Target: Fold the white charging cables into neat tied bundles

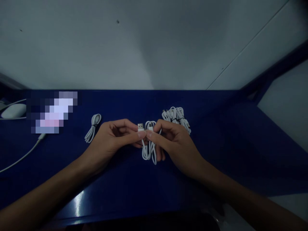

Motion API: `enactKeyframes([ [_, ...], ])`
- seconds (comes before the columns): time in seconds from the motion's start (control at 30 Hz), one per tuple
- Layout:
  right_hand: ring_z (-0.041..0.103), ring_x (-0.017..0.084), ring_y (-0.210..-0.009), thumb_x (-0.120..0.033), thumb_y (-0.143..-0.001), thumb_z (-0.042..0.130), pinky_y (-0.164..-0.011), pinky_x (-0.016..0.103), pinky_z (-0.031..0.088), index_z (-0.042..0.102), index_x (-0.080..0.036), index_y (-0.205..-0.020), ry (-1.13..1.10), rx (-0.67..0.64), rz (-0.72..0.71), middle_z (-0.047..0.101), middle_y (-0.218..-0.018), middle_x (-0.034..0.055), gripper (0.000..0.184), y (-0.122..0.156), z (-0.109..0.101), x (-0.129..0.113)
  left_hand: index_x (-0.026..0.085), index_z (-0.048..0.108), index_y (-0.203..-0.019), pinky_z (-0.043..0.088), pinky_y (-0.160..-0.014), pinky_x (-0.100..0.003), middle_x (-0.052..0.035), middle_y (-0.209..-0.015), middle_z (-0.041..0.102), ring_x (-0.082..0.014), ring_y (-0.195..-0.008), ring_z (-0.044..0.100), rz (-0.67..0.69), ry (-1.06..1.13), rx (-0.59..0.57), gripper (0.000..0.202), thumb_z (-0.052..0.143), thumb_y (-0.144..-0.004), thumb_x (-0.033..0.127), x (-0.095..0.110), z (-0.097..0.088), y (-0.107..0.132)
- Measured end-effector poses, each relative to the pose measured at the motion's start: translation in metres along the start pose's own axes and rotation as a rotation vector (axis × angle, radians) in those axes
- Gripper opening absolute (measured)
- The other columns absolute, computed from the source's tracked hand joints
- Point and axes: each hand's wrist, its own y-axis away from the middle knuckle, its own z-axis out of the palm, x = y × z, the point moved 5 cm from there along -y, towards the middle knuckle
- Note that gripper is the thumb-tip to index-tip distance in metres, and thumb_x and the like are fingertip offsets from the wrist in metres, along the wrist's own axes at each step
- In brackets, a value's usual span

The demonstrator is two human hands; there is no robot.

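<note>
Between both hands is a white USB cable (149, 150), its loops hanging below the fingertips. My left hand (117, 133) is closed, thumb and fingers pinching the cable's flat USB plug, whose metal end points up. My right hand (173, 138) is closed on the cable's other connector and part of the loops; the two thumbs nearly meet. Behind my right hand lies a pile of coiled white cables (176, 116) with dark ties, partly hidden by the hand. Left of my left hand rests one coiled white cable (92, 128) with a dark tie.
The blue tabletop (130, 189) runs back to a pale wall (154, 48). At the left are a blurred-out bright device (56, 112) with a white cord (26, 154) plugged in, and a white rounded object (13, 111). A blue frame bar (276, 67) rises at the right.
</note>
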Motion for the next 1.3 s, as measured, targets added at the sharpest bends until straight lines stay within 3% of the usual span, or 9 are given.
enactKeyframes([
  [0.43, 0.063, 0.01, -0.048, -0.043, -0.1, 0.079, -0.045, 0.02, 0.048, 0.068, -0.021, -0.085, 0.031, 0.008, -0.008, 0.067, -0.061, -0.0042, 0.029, -0.0008, -0.0022, 0.0004, 0.018, 0.085, -0.097, 0.067, -0.084, -0.025, -0.0088, -0.102, 0.087, -0.0172, -0.084, 0.081, 0.003, 0.013, -0.008, 0.012, 0.092, -0.087, 0.018, -0.0013, 0.001, -0.0001],
  [1.0, 0.062, 0.007, -0.049, -0.035, -0.102, 0.078, -0.047, 0.018, 0.048, 0.067, -0.021, -0.086, -0.009, -0.004, 0.005, 0.068, -0.064, -0.0055, 0.024, -0.0005, -0.0012, 0.0026, 0.018, 0.083, -0.098, 0.065, -0.084, -0.025, -0.0067, -0.096, 0.084, -0.0169, -0.084, 0.079, -0.01, 0.008, -0.006, 0.013, 0.091, -0.088, 0.019, -0.0037, -0.0004, 0.0002],
  [1.3, 0.061, 0.008, -0.048, -0.038, -0.104, 0.073, -0.047, 0.019, 0.048, 0.066, -0.021, -0.083, 0.032, 0.013, 0.03, 0.062, -0.057, -0.0063, 0.029, -0.0003, 0.0009, -0.0024, 0.018, 0.082, -0.094, 0.064, -0.081, -0.022, -0.0046, -0.09, 0.083, -0.0151, -0.08, 0.078, -0.025, 0.018, 0.006, 0.014, 0.093, -0.085, 0.018, -0.0023, 0.0011, -0.0008],
])
